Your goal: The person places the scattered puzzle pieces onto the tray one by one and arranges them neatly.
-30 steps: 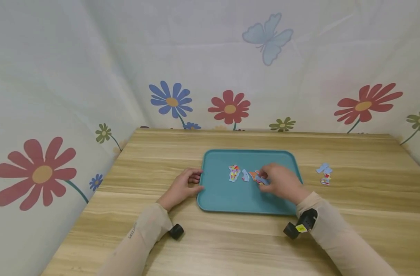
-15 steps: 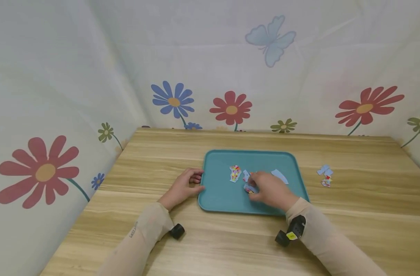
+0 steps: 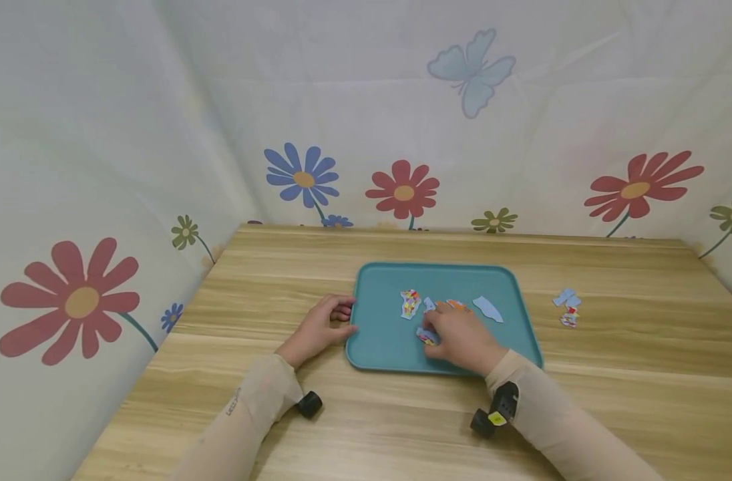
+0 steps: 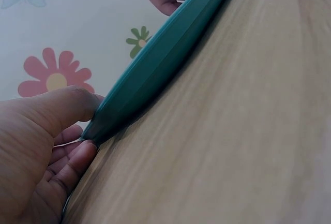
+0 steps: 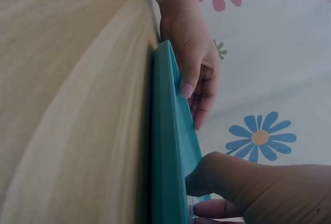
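In the head view, a teal tray [image 3: 378, 354] lies on the wooden table. My left hand [image 3: 319, 327] holds the tray's left edge, and the left wrist view shows its thumb and fingers [image 4: 77, 167] at the rim. Over the tray, my right hand [image 3: 462, 337] holds a light blue and multicoloured paper piece [image 3: 426, 335] between thumb and fingers, low against the surface. Left of it lies a colourful irregular paper piece [image 3: 410, 304]. A small blue piece [image 3: 429, 304] and an orange piece [image 3: 456, 304] are partly hidden by the right hand. A plain blue piece [image 3: 488, 309] lies to the right.
Several more paper pieces [image 3: 567, 307] lie in a cluster on the table [image 3: 618, 347], right of the tray. A white curtain [image 3: 342, 87] printed with flowers and a butterfly hangs behind and beside the table.
My right hand has moved left and toward me across the tray, bringing the blue multicoloured piece along. This uncovers the plain blue piece at right. My left hand stays at the tray's edge.
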